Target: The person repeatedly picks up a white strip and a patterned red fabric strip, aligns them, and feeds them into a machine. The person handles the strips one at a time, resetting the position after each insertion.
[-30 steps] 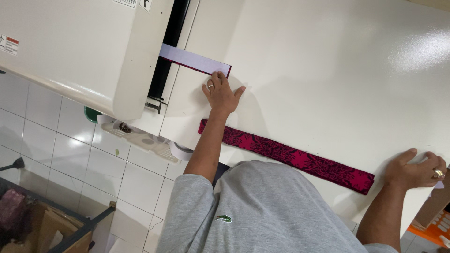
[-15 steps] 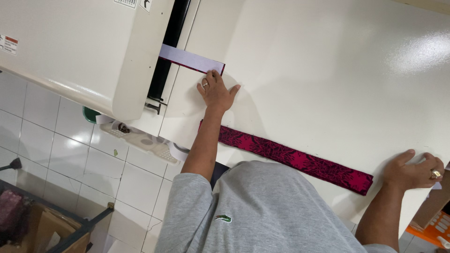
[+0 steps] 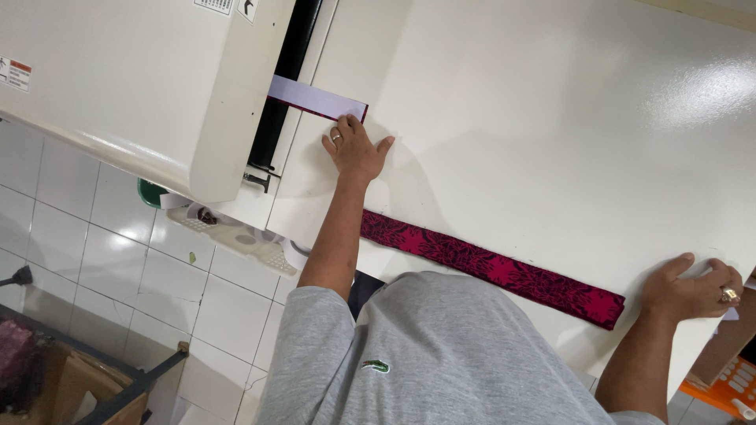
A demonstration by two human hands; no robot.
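My left hand (image 3: 354, 149) lies flat, palm down, on the cream table (image 3: 551, 118). Its fingertips touch the near end of a pale lilac strip with a dark red edge (image 3: 315, 98). That strip runs into the black slot (image 3: 287, 71) of a large cream machine (image 3: 142, 94). A long dark red patterned fabric strip (image 3: 504, 271) lies across the table in front of my grey shirt, its left end hidden behind my left forearm. My right hand (image 3: 693, 287) rests palm down at the table's edge, just beyond the red strip's right end, holding nothing.
White floor tiles (image 3: 94, 252) show below the machine, with a green object (image 3: 150, 193) under its edge. A cardboard box (image 3: 71, 386) stands on a dark frame at the bottom left. An orange object with white keys (image 3: 728, 386) sits at the bottom right.
My left hand has slid towards the machine along the lilac strip, and less of that strip shows outside the slot. My right hand stays at the table's edge.
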